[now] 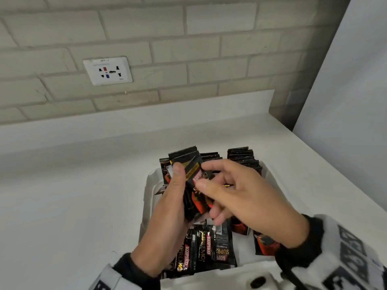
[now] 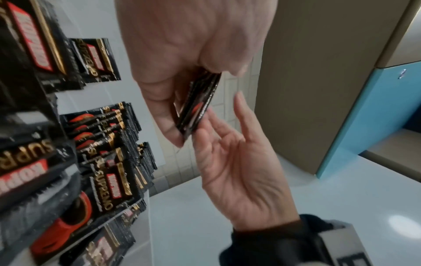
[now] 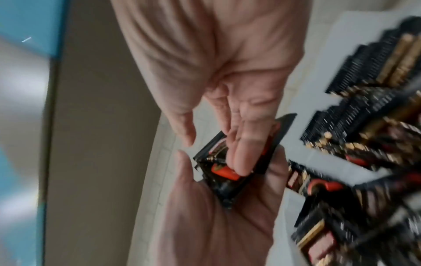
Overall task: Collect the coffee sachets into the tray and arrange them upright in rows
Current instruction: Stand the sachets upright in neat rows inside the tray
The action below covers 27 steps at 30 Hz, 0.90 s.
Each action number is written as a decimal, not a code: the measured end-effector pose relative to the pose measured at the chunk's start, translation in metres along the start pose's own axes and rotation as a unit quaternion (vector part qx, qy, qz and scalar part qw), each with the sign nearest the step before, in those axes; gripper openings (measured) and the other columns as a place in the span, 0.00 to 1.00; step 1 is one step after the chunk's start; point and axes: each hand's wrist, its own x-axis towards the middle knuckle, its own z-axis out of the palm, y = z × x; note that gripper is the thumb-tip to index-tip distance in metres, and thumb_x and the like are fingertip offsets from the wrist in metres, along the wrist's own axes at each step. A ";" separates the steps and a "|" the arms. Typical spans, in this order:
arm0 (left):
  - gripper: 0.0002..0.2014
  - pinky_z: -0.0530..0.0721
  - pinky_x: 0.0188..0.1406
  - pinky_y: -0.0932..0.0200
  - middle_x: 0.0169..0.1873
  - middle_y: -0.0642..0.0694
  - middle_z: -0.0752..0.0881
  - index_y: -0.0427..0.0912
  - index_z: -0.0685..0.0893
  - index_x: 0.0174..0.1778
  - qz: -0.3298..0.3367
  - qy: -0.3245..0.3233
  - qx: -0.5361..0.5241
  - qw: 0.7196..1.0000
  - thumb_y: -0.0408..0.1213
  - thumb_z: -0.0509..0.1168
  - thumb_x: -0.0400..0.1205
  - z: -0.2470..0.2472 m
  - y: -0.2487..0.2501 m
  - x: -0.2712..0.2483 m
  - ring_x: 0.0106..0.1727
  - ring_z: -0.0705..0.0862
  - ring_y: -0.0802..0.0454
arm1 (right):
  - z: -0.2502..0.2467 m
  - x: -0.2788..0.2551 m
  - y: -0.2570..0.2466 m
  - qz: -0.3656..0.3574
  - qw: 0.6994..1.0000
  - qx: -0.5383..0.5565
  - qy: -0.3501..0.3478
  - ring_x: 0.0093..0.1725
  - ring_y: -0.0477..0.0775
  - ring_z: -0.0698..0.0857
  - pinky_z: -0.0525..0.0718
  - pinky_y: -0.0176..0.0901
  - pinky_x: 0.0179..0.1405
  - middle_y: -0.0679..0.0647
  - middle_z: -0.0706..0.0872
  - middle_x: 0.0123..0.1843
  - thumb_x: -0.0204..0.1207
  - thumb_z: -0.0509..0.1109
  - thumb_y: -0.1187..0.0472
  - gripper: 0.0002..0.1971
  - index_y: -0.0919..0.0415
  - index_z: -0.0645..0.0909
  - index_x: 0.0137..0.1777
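My left hand [image 1: 184, 185] grips a stack of black coffee sachets [image 1: 192, 206] upright above the white tray [image 1: 149, 197]. Its thumb lies on the near face and its fingers are behind. My right hand [image 1: 209, 185] lies with straight fingers against the stack [image 3: 218, 172], and its thumb [image 2: 239, 102] stays apart from it. Rows of upright sachets [image 1: 243, 159] stand at the tray's far end. Loose sachets [image 1: 205, 248] lie flat at its near end, partly hidden by my hands.
The tray sits on a white counter [image 1: 73, 206] against a brick wall with a socket plate [image 1: 107, 71]. A pale panel [image 1: 345, 101] rises at the right edge of the counter. Bare counter lies to the left of the tray.
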 end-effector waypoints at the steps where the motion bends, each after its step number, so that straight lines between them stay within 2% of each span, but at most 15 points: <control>1: 0.25 0.88 0.37 0.61 0.44 0.45 0.92 0.56 0.91 0.41 -0.007 -0.011 -0.003 1.000 0.64 0.53 0.66 -0.004 0.001 0.000 0.45 0.90 0.52 | -0.001 0.000 0.003 0.025 0.997 0.077 -0.016 0.30 0.46 0.87 0.88 0.39 0.35 0.53 0.83 0.43 0.75 0.66 0.54 0.22 0.50 0.71 0.69; 3: 0.21 0.87 0.35 0.63 0.41 0.47 0.92 0.54 0.92 0.40 -0.025 -0.021 -0.014 0.999 0.59 0.56 0.68 -0.009 0.002 0.000 0.42 0.90 0.55 | -0.002 -0.001 0.008 0.052 0.981 0.185 -0.027 0.34 0.49 0.87 0.89 0.43 0.39 0.56 0.83 0.45 0.79 0.61 0.61 0.20 0.55 0.71 0.71; 6: 0.13 0.86 0.28 0.61 0.30 0.47 0.89 0.43 0.85 0.40 -0.049 0.012 -0.025 0.998 0.46 0.62 0.68 -0.012 0.000 0.003 0.29 0.87 0.55 | -0.007 -0.001 0.015 0.058 0.972 0.225 -0.038 0.35 0.50 0.87 0.87 0.39 0.36 0.59 0.84 0.44 0.81 0.58 0.68 0.18 0.54 0.71 0.70; 8: 0.13 0.84 0.23 0.61 0.26 0.45 0.88 0.40 0.82 0.41 -0.052 0.025 -0.014 0.998 0.43 0.63 0.65 -0.011 0.000 0.004 0.25 0.86 0.54 | -0.012 -0.001 0.017 0.027 0.986 0.161 -0.022 0.32 0.45 0.84 0.85 0.35 0.33 0.54 0.85 0.39 0.80 0.59 0.69 0.18 0.52 0.73 0.67; 10: 0.14 0.84 0.21 0.61 0.26 0.45 0.89 0.40 0.80 0.42 -0.049 0.029 -0.006 0.998 0.41 0.63 0.64 -0.011 0.000 0.006 0.25 0.87 0.53 | -0.018 0.001 0.020 -0.026 0.998 0.022 0.057 0.29 0.37 0.78 0.80 0.27 0.34 0.46 0.81 0.35 0.78 0.64 0.65 0.16 0.46 0.77 0.62; 12: 0.11 0.85 0.20 0.60 0.28 0.45 0.90 0.43 0.80 0.42 -0.043 0.025 -0.006 0.999 0.40 0.63 0.65 -0.011 0.001 0.006 0.26 0.88 0.52 | -0.023 0.003 0.022 -0.054 0.989 -0.071 0.117 0.32 0.36 0.76 0.76 0.22 0.37 0.43 0.77 0.38 0.72 0.70 0.56 0.15 0.37 0.76 0.56; 13: 0.10 0.85 0.20 0.60 0.29 0.45 0.90 0.44 0.80 0.42 -0.041 0.019 -0.008 0.999 0.39 0.63 0.67 -0.010 0.001 0.006 0.27 0.88 0.52 | -0.024 0.003 0.024 -0.047 0.989 -0.083 0.116 0.35 0.37 0.76 0.76 0.22 0.39 0.42 0.78 0.40 0.69 0.72 0.53 0.17 0.35 0.75 0.55; 15: 0.08 0.85 0.22 0.60 0.33 0.45 0.91 0.48 0.81 0.43 -0.040 0.003 0.002 0.999 0.39 0.63 0.69 -0.009 0.002 0.004 0.31 0.90 0.51 | -0.022 0.004 0.030 -0.021 0.996 -0.053 0.072 0.38 0.40 0.82 0.81 0.27 0.41 0.45 0.81 0.44 0.66 0.75 0.53 0.21 0.37 0.74 0.57; 17: 0.06 0.85 0.23 0.61 0.34 0.47 0.92 0.51 0.81 0.42 -0.031 -0.004 0.023 0.999 0.38 0.63 0.71 -0.007 0.000 0.004 0.32 0.90 0.52 | -0.018 0.005 0.035 -0.011 0.999 -0.013 0.042 0.37 0.44 0.86 0.86 0.35 0.41 0.51 0.86 0.43 0.66 0.76 0.57 0.21 0.42 0.75 0.57; 20: 0.09 0.87 0.23 0.61 0.33 0.51 0.92 0.54 0.86 0.33 -0.014 -0.012 0.038 0.999 0.39 0.62 0.73 -0.004 0.000 0.003 0.33 0.90 0.52 | -0.019 0.006 0.042 -0.018 0.998 0.018 0.064 0.42 0.55 0.89 0.87 0.50 0.49 0.56 0.88 0.43 0.68 0.75 0.60 0.19 0.47 0.77 0.58; 22: 0.12 0.90 0.30 0.55 0.35 0.50 0.92 0.61 0.88 0.28 -0.018 -0.026 0.034 0.999 0.42 0.61 0.72 -0.004 0.001 0.004 0.36 0.91 0.50 | -0.020 0.007 0.047 -0.013 0.996 0.054 0.074 0.45 0.58 0.89 0.85 0.56 0.54 0.58 0.89 0.45 0.68 0.75 0.60 0.19 0.51 0.78 0.59; 23: 0.12 0.90 0.34 0.51 0.37 0.48 0.92 0.60 0.88 0.29 -0.032 -0.031 0.020 0.999 0.44 0.61 0.73 -0.004 0.001 0.005 0.38 0.91 0.47 | -0.019 0.007 0.047 -0.008 0.994 0.079 0.073 0.46 0.59 0.89 0.85 0.58 0.55 0.60 0.89 0.46 0.68 0.75 0.60 0.18 0.51 0.79 0.57; 25: 0.11 0.88 0.40 0.43 0.38 0.42 0.92 0.49 0.87 0.39 -0.069 -0.024 -0.014 0.997 0.43 0.59 0.78 -0.005 0.001 0.006 0.40 0.91 0.42 | -0.017 0.006 0.049 0.000 0.990 0.127 0.066 0.48 0.64 0.88 0.84 0.65 0.53 0.65 0.88 0.47 0.64 0.75 0.59 0.18 0.51 0.80 0.55; 27: 0.09 0.88 0.41 0.41 0.36 0.41 0.92 0.44 0.82 0.42 -0.084 -0.007 -0.008 0.996 0.38 0.56 0.81 -0.007 -0.001 0.007 0.37 0.91 0.43 | -0.013 0.007 0.052 0.006 0.987 0.151 0.054 0.48 0.66 0.88 0.84 0.68 0.51 0.66 0.87 0.47 0.58 0.75 0.55 0.21 0.51 0.81 0.53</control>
